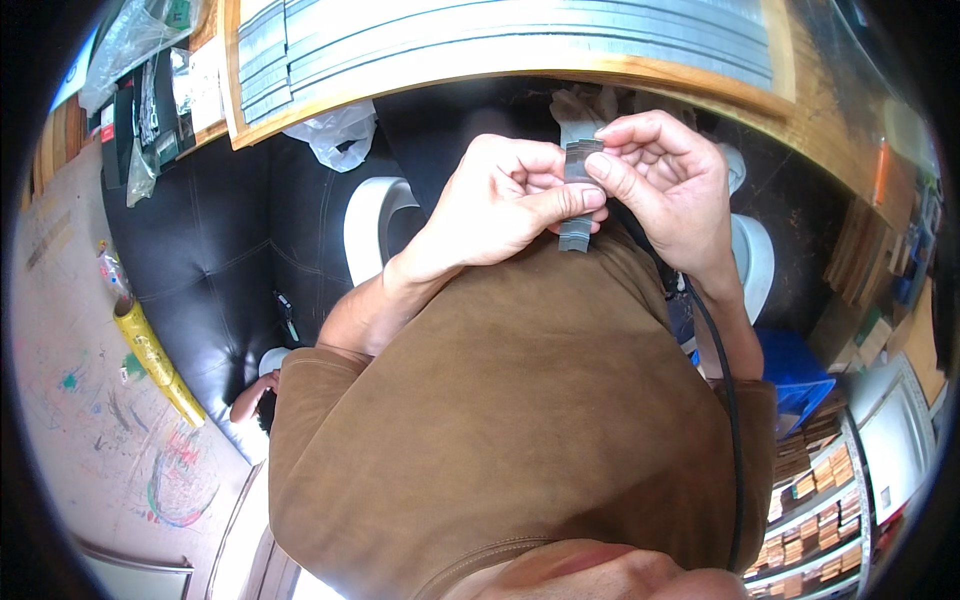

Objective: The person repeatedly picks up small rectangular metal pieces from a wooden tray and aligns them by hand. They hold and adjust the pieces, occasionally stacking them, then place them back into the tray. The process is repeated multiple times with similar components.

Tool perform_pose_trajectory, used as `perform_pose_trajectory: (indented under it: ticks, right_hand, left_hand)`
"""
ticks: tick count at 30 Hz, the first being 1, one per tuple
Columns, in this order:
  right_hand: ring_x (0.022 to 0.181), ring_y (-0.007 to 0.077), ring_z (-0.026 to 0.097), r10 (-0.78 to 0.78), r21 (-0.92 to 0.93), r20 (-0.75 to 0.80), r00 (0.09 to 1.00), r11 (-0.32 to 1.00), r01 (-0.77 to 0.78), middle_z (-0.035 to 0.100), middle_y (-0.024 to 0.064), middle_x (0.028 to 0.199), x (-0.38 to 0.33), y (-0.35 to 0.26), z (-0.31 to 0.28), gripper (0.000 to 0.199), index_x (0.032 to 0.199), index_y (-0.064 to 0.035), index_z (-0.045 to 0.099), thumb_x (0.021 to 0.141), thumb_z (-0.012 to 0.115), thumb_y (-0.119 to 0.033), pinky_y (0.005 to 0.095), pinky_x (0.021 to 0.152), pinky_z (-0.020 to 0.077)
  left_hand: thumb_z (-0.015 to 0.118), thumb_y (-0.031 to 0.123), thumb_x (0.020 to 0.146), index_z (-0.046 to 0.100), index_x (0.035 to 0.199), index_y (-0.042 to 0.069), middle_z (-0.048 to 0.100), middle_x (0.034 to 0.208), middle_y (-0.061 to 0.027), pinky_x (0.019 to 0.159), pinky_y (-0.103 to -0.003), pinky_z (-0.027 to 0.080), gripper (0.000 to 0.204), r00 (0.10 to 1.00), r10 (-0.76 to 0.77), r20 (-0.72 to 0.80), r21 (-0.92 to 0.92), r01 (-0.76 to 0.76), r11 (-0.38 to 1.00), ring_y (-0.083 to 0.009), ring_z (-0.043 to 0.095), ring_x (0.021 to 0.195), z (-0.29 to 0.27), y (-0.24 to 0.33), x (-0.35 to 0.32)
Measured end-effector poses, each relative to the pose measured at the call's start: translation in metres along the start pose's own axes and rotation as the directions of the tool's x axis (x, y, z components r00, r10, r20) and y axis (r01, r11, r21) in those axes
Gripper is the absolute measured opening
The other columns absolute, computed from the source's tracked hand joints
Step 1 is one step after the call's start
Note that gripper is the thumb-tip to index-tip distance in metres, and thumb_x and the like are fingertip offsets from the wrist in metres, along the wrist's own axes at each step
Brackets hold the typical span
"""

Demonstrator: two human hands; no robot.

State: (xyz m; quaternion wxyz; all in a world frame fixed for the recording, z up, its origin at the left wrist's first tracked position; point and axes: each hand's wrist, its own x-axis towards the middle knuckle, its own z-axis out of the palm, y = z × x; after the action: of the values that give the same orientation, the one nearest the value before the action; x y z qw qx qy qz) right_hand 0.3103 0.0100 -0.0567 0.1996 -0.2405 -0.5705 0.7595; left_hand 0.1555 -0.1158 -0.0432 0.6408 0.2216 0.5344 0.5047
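A short stack of thin grey metal strips (576, 238) is held upright in front of my chest, its pieces slightly fanned and uneven at both ends. My left hand (510, 190) closes round its lower middle, thumb across the front. At the upper part, my right hand (672, 185) pinches the strips from the right side between thumb and fingers. Just beyond my hands is a wooden-framed tray (515, 86) packed with long rows of similar grey strips. How many pieces are in the stack I cannot tell.
White chair arms (366, 225) flank me. A black padded seat (200, 270) lies to the left, with a yellow roll (155, 355) beside it. At right are a blue bin (800, 385) and shelves of wooden blocks (825, 510). A black cable (730, 420) runs down my right side. Another person's arm (248, 400) shows at lower left.
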Motion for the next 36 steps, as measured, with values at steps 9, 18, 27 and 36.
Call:
perform_pose_trajectory:
  ticks: [9,18,27,36]
  right_hand:
    - [0.072,0.0086,0.068,0.014,0.032,-0.007,1.000,0.999,-0.014,0.069,0.0098,0.089,0.0007,0.0016,-0.0036,0.016,0.108,0.0064,0.063,0.094,0.069,0.004,0.0196,0.062,0.0568]
    - [0.073,0.0098,0.069,0.106,-0.006,0.031,0.994,0.994,-0.106,0.071,0.0106,0.089,0.0000,-0.0031,-0.0055,0.012,0.106,0.0070,0.068,0.096,0.068,0.001,0.0207,0.064,0.0582]
    - [0.072,0.0090,0.068,0.092,0.015,0.013,0.996,0.996,-0.093,0.071,0.0095,0.086,-0.0017,-0.0011,-0.0022,0.010,0.105,0.0068,0.068,0.096,0.067,0.001,0.0204,0.062,0.0573]
    - [0.072,0.0092,0.069,0.089,-0.014,-0.010,0.996,0.996,-0.089,0.071,0.0098,0.085,-0.0024,-0.0042,0.0001,0.010,0.103,0.0072,0.069,0.096,0.067,0.000,0.0204,0.062,0.0574]
  left_hand:
    - [0.078,0.018,0.092,0.078,0.098,0.004,0.077,0.084,-0.0052,0.060,-0.019,0.050,0.015,1.000,-0.024,-0.013,0.016,0.024,1.000,-0.0054,0.067,0.070,-0.0007,0.0006,0.0014]
    - [0.073,0.006,0.095,0.076,0.104,-0.002,0.077,0.086,-0.0081,0.072,-0.021,0.056,0.012,1.000,-0.025,-0.001,-0.045,0.025,0.999,-0.0083,0.070,0.079,-0.0009,0.0009,0.0018]
    - [0.073,0.008,0.095,0.077,0.101,-0.001,0.077,0.085,-0.0067,0.069,-0.020,0.055,0.012,1.000,-0.013,0.015,-0.016,0.013,1.000,-0.0067,0.069,0.077,-0.0016,0.0030,0.0017]
    - [0.073,0.007,0.095,0.076,0.099,-0.002,0.076,0.084,-0.0064,0.069,-0.020,0.054,0.010,1.000,0.003,0.000,-0.021,-0.003,1.000,-0.0060,0.068,0.077,-0.0020,-0.0022,0.0022]
